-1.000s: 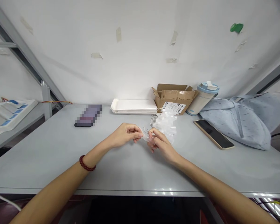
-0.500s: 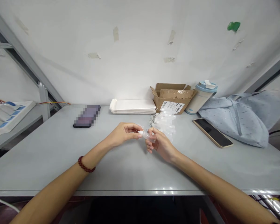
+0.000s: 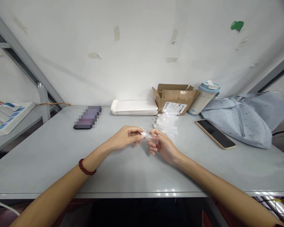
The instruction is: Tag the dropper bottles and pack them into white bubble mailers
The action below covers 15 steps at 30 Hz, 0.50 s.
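Observation:
Above the middle of the grey table, a small clear plastic bottle (image 3: 150, 137) with a white cap (image 3: 143, 134) lies nearly level between my two hands. My left hand (image 3: 126, 137), a dark red bead bracelet on its wrist, pinches the cap end between thumb and fingers. My right hand (image 3: 163, 146) is closed around the other end of the bottle, its fingers curled and partly hiding the body. Just behind the right hand lies a cluster of similar clear bottles (image 3: 167, 121) with white tops and thin loops.
A stack of white envelopes (image 3: 134, 107) and an open cardboard box (image 3: 176, 97) stand against the wall. Right of them are a tumbler (image 3: 202, 99), a phone (image 3: 215, 134) and a light blue fabric bag (image 3: 236, 123). A pixelated dark phone (image 3: 88, 117) lies left.
The bottle and both hands stay almost in place. The left hand's lower fingers show a little more beneath the cap; the camera view has shifted slightly.

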Tool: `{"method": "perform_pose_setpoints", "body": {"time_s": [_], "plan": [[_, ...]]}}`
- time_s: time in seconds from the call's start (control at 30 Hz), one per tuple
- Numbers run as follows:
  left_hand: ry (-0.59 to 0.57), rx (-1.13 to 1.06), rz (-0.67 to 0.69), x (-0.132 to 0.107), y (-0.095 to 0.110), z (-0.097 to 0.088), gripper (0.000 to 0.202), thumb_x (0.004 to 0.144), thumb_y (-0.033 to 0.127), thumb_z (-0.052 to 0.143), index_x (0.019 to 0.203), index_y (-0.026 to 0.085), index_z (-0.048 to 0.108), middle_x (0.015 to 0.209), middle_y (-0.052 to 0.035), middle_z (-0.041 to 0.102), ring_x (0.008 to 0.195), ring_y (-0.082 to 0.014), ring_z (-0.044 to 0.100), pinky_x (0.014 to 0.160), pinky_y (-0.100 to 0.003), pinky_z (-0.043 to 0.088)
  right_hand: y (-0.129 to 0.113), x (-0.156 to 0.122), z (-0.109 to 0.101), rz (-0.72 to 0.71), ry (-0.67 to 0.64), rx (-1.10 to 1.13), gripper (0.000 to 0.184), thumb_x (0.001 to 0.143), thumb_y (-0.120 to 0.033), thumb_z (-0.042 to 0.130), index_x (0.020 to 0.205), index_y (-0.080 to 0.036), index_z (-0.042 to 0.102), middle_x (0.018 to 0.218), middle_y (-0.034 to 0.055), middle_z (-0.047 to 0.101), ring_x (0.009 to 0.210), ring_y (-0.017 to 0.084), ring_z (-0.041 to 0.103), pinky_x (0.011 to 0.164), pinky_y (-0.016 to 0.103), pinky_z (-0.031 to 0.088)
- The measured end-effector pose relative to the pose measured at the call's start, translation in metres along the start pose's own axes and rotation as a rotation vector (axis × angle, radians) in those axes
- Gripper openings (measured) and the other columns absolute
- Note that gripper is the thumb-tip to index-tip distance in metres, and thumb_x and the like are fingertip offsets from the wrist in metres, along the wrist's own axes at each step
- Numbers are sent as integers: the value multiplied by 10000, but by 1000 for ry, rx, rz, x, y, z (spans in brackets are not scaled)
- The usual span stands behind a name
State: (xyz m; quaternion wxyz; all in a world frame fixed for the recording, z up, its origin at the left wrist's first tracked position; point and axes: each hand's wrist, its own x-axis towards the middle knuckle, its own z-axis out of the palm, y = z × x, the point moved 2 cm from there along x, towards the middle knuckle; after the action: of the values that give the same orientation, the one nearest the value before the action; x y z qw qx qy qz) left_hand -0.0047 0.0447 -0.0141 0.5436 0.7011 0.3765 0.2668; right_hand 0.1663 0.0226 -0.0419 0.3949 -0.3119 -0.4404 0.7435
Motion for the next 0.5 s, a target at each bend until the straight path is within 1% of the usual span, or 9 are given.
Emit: {"method": "perform_pose_setpoints", "body": {"time_s": [0.07,0.1,0.13,0.2,0.27,0.33,0.4,0.47,0.5], "plan": [[-28,-1,-11,0,0,0,313,813,387,616,1038,170,647,796,-14,630,631,-116,581,660,-278,495,-1,0,0,1,-3,-3,119,738,-195,461,791,-234,362,547,-91,392,443,76,340,474,213,349],[-32,-5,-23,1,-1,1,322,821,406,601,1030,164,643,806,-21,631,628,-119,586,647,-282,498,-1,0,0,-1,-3,-5,119,737,-197,462,791,-234,362,548,-90,396,443,77,341,473,214,351],[-27,-10,-36,1,-1,1,324,830,432,580,985,154,643,808,-28,630,618,-122,588,627,-283,499,-1,0,0,-3,-4,-6,120,736,-198,463,791,-235,363,548,-90,399,443,77,341,473,214,354],[5,-20,-60,2,-2,1,350,843,478,541,829,139,625,766,-29,614,582,-119,580,583,-277,488,-2,0,1,-9,-5,-6,121,736,-202,465,792,-235,363,548,-90,402,442,76,338,473,214,359],[25,-22,-58,2,-3,0,366,843,483,541,728,138,587,699,-11,583,554,-111,564,572,-270,476,-2,0,1,-10,-6,-2,120,739,-205,466,799,-234,365,548,-91,401,442,74,338,473,214,360],[18,-25,-34,2,-2,0,314,834,449,572,779,142,603,686,4,571,569,-108,563,601,-269,478,-1,0,1,-4,-3,5,121,741,-206,466,802,-232,366,548,-91,399,443,73,339,472,212,356],[-3,-38,-10,1,-1,-1,279,816,413,610,913,151,620,733,4,588,601,-110,576,638,-276,489,-2,0,1,2,2,13,121,741,-207,468,800,-231,365,548,-90,394,443,72,337,470,210,351],[-16,-50,-18,0,-1,0,333,800,408,633,1026,166,601,798,-3,608,614,-114,592,646,-287,503,-2,-1,2,1,5,12,119,740,-206,470,794,-232,367,547,-89,391,444,72,336,470,210,351],[-16,-49,-35,0,-2,1,346,800,427,627,1020,162,597,805,-7,611,597,-114,592,621,-286,506,-3,-1,2,-2,6,9,119,739,-205,471,790,-232,368,546,-89,390,443,73,335,471,211,352]]}}
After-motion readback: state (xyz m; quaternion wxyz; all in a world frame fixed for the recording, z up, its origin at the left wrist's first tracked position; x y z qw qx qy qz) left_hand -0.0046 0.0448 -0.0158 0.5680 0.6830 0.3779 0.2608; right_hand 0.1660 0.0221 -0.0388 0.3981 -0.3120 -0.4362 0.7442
